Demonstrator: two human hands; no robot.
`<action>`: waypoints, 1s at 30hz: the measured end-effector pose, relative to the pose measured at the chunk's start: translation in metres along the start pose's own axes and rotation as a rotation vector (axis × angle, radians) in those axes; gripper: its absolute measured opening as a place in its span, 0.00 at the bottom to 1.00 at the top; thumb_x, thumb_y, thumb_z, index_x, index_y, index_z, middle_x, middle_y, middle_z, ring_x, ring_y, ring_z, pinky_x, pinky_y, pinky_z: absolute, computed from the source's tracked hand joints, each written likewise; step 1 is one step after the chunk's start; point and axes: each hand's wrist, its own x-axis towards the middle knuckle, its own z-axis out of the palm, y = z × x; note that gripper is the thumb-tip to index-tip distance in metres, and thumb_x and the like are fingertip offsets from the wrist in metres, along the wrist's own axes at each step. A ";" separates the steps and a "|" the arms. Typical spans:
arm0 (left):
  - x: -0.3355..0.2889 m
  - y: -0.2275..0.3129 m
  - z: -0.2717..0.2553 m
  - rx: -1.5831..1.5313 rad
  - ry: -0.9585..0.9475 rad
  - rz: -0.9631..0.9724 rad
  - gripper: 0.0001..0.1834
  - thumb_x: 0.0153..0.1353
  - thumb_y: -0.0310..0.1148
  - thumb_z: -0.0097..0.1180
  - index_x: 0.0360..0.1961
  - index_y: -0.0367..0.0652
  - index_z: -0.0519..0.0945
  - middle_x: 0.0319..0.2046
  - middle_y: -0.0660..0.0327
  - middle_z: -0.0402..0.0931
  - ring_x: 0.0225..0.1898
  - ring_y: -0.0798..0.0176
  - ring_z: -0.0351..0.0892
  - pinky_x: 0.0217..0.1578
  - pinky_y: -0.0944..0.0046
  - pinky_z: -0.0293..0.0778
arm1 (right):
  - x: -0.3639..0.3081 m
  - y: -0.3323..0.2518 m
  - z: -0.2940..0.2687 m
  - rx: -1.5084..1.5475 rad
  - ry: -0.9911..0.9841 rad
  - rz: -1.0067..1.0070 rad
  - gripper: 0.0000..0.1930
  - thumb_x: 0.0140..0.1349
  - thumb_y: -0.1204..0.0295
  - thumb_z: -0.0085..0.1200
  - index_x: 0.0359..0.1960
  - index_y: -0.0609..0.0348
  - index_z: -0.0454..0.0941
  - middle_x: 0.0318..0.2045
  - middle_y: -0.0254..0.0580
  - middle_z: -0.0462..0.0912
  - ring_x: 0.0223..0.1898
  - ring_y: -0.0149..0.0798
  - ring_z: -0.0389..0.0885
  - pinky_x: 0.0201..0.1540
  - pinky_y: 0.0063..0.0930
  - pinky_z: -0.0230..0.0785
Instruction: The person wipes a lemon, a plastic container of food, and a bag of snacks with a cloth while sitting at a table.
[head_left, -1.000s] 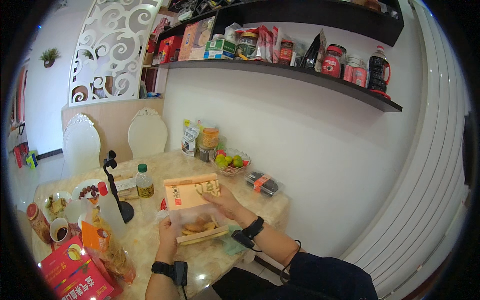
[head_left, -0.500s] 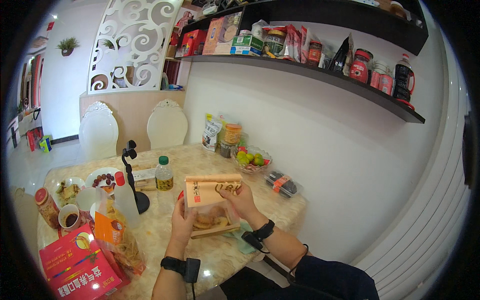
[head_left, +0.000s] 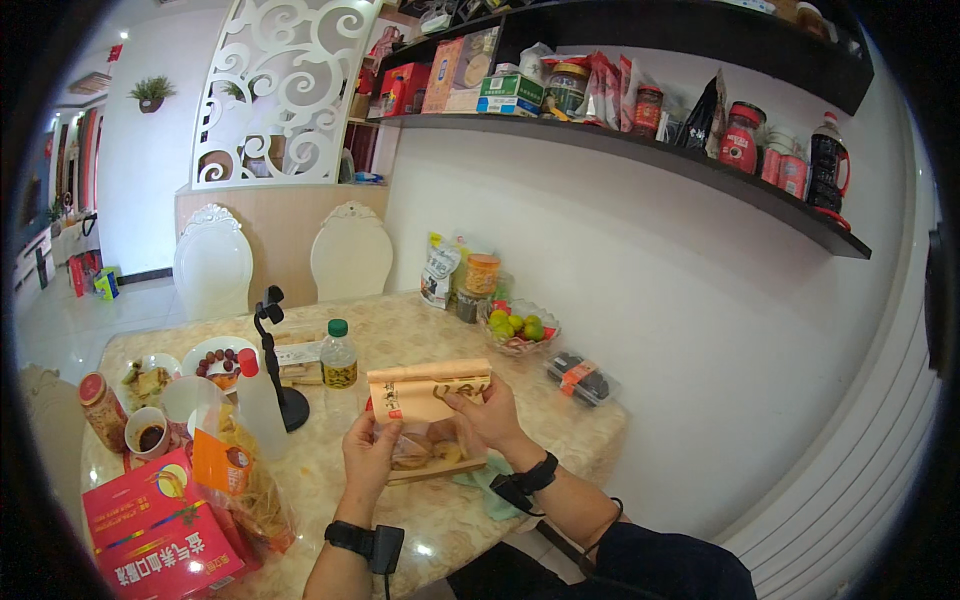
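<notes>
Between my hands is a kraft paper bag with a clear window, its upper edge folded over. Through the window show pale brown, rounded food pieces that I cannot identify. My left hand grips the bag's left side, thumb in front. At the upper right, my right hand pinches the folded part with its thumb on the front face. Fingers behind the bag are hidden. A pale green cloth lies on the table near my right wrist.
A black stand, a green-capped bottle and a red-capped bottle stand left of the bag. A red box and snack bag lie near left. Beyond are a fruit bowl and plastic box. A shelf overhangs.
The view has shifted slightly, so everything sits a little further right. The bag's top now tilts and its folded edge looks deeper. Both hands keep their hold.
</notes>
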 end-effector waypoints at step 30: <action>0.002 -0.007 0.001 -0.229 -0.020 -0.161 0.24 0.73 0.42 0.48 0.59 0.32 0.71 0.52 0.58 0.77 0.50 0.68 0.76 0.53 0.68 0.71 | -0.012 0.014 -0.039 0.069 -0.139 0.306 0.16 0.62 0.75 0.62 0.48 0.69 0.75 0.41 0.40 0.83 0.37 0.29 0.83 0.43 0.25 0.77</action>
